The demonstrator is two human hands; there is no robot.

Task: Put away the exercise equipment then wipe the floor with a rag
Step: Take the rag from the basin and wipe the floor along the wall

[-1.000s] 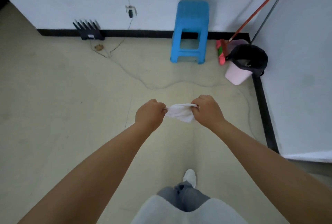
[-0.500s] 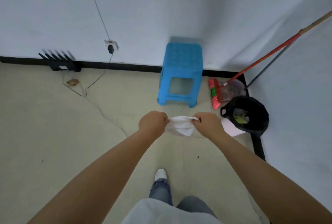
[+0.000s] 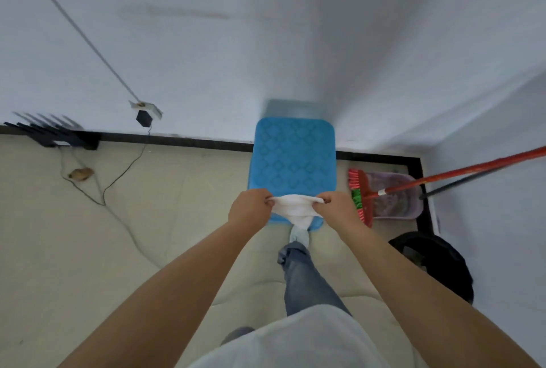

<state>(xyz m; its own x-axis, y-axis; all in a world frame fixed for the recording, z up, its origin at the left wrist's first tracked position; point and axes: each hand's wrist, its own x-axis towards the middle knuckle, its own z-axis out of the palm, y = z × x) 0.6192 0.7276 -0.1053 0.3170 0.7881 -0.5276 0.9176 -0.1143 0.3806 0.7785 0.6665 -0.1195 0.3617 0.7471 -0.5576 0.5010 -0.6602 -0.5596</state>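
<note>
From the head view, the rag (image 3: pixel 295 210) is a small white cloth, bunched and sagging in the middle, stretched in the air between the two hands above the near edge of a blue stool (image 3: pixel 292 158). The left hand (image 3: pixel 251 208) pinches its left end with curled fingers; the right hand (image 3: pixel 336 208) pinches its right end the same way.

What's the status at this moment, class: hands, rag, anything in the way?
Left hand and right hand both pinch the rag, stretched in the air. Floor not yet wiped. Blue stool directly ahead.
</note>
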